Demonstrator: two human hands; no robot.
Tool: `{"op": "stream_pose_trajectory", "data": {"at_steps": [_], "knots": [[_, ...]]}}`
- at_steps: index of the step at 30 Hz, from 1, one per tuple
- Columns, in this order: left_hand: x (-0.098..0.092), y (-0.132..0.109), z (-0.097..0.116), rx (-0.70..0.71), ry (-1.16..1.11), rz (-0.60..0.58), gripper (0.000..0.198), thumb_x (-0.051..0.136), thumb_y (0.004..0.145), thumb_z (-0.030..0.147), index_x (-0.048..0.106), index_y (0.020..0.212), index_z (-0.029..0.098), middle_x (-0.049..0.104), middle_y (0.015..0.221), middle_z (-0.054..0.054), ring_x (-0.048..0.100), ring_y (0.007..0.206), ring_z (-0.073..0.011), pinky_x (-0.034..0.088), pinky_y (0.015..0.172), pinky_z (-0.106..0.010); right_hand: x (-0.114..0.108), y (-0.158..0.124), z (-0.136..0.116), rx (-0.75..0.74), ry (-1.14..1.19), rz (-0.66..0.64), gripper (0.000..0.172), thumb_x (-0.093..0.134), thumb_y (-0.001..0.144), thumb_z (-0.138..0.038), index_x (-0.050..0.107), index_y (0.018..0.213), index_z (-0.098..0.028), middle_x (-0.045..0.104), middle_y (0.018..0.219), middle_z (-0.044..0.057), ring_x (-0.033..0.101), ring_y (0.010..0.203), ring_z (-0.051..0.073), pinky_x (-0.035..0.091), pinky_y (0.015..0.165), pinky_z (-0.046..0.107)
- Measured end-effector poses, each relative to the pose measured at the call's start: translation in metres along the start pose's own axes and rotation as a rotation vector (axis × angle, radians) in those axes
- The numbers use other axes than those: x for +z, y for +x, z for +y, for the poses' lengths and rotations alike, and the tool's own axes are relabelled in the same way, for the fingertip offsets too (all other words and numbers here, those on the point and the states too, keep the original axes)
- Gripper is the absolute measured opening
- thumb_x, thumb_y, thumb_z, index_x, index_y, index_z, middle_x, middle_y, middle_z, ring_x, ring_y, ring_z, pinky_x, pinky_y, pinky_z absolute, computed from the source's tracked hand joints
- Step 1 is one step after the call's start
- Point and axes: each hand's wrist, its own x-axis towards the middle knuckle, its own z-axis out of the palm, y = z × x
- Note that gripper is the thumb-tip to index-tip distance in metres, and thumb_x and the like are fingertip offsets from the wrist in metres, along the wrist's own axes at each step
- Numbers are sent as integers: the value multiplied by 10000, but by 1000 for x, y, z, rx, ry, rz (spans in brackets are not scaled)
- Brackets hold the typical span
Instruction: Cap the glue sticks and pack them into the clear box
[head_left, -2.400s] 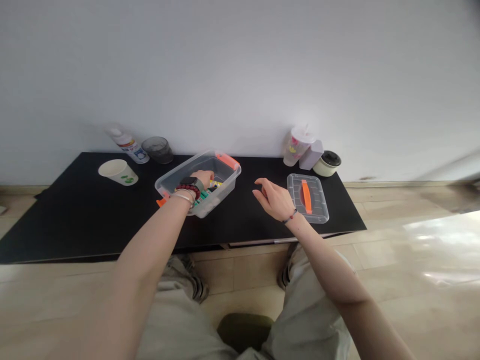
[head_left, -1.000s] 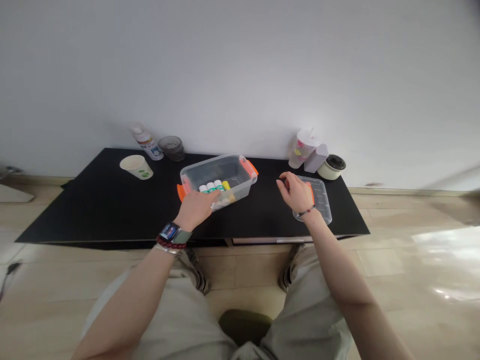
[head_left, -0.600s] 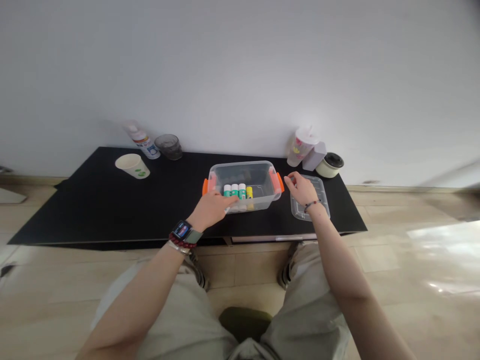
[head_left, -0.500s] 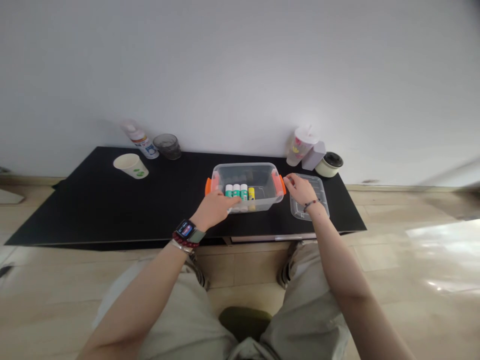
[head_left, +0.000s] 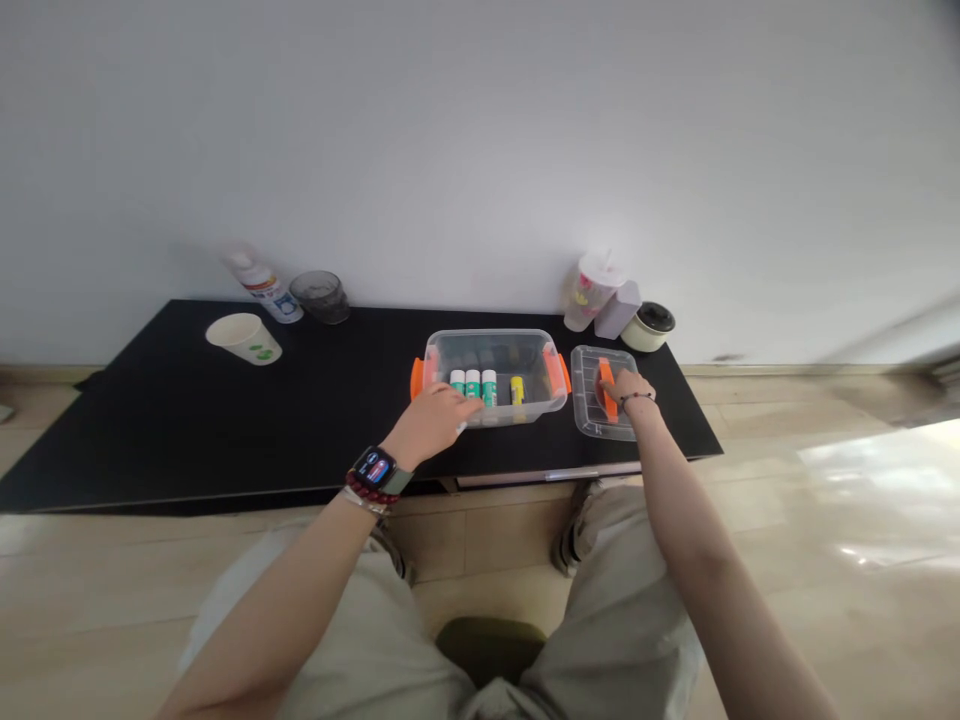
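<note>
Right hand (head_left: 635,386): shifted from the clear orange-latched plastic box (head_left: 538,406) to the orange handle (head_left: 607,390) of the clear rectangular plastic lid (head_left: 587,402), flat on the black desk (head_left: 337,420); work now centres on the lid. Left hand (head_left: 430,424): fingers bent at the box's near side. Neither grip can be confirmed. Inside, the yellow cylinder (head_left: 517,391) now lies apart from three white-capped green cylinders (head_left: 472,384).

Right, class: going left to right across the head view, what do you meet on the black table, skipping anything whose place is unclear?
Paper cup, dark glass, clear box, clear lid, cream pot.
</note>
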Motion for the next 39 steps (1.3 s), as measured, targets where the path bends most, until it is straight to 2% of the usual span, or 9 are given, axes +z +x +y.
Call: {"op": "stream_pose_trajectory", "data": {"at_steps": [5, 10, 13, 16, 19, 22, 27, 32, 39], "knots": [[-5, -3, -2, -2, -136, 133, 378, 580, 906, 397, 671, 1217, 203, 683, 1270, -119, 600, 1222, -289, 379, 1112, -488, 20, 11, -1, 1, 7, 8, 536, 644, 880, -434, 602, 1274, -73, 644, 1252, 253, 644, 1169, 327, 527, 918, 417], [-18, -8, -16, -197, -219, 346, 415, 443, 958, 383, 602, 1268, 157, 637, 1317, -141, 572, 1248, -295, 426, 1084, -469, 3, 23, 17, -37, 75, 10, 464, 743, 760, -474, 712, 1030, -97, 713, 1072, 212, 697, 1043, 311, 561, 852, 385], [-14, -13, -33, -350, -259, 405, 461, 450, 908, 319, 543, 1319, 133, 580, 1365, -167, 543, 1268, -314, 433, 1085, -493, -21, 24, 37, -117, 346, 49, 388, 742, 734, -493, 714, 860, -127, 734, 840, 136, 723, 819, 257, 583, 737, 360], [-2, -18, -48, -443, -364, 398, 523, 476, 850, 291, 514, 1345, 125, 562, 1374, -171, 548, 1263, -312, 436, 1093, -503, -44, 12, 41, -345, 759, 142, 368, 736, 728, -477, 703, 881, -144, 735, 774, 80, 704, 725, 217, 589, 695, 349], [9, -19, -57, -486, -487, 367, 542, 487, 841, 332, 525, 1338, 118, 588, 1349, -174, 581, 1234, -311, 448, 1085, -511, -60, -10, 22, -628, 1029, 280, 435, 746, 726, -497, 699, 1011, -172, 757, 928, 75, 712, 852, 236, 594, 785, 387], [13, -18, -57, -509, -566, 313, 541, 489, 834, 340, 547, 1325, 120, 610, 1348, -172, 597, 1232, -318, 452, 1086, -511, -69, -31, -8, -780, 1093, 371, 472, 767, 717, -522, 683, 1044, -192, 750, 1009, 80, 701, 949, 257, 583, 857, 418], [12, -18, -51, -564, -671, 254, 579, 479, 847, 326, 495, 1400, 154, 619, 1384, -140, 586, 1282, -298, 420, 1128, -490, -72, -51, -44, -891, 1073, 404, 444, 775, 721, -540, 672, 972, -188, 744, 967, 87, 693, 922, 253, 584, 868, 439], [13, -19, -52, -592, -721, 245, 605, 480, 864, 349, 477, 1430, 133, 599, 1411, -146, 558, 1318, -292, 388, 1153, -470, -70, -58, -65, -948, 1094, 320, 447, 771, 736, -538, 682, 1006, -193, 734, 1000, 87, 691, 910, 236, 592, 867, 437], [23, -13, -60, -643, -1000, 432, 559, 541, 854, 554, 658, 1260, 188, 640, 1368, -110, 545, 1318, -312, 384, 1143, -488, -60, -67, -96, -976, 928, 221, 397, 627, 873, -476, 665, 1163, -208, 680, 1184, 90, 653, 1087, 231, 548, 953, 400]]}}
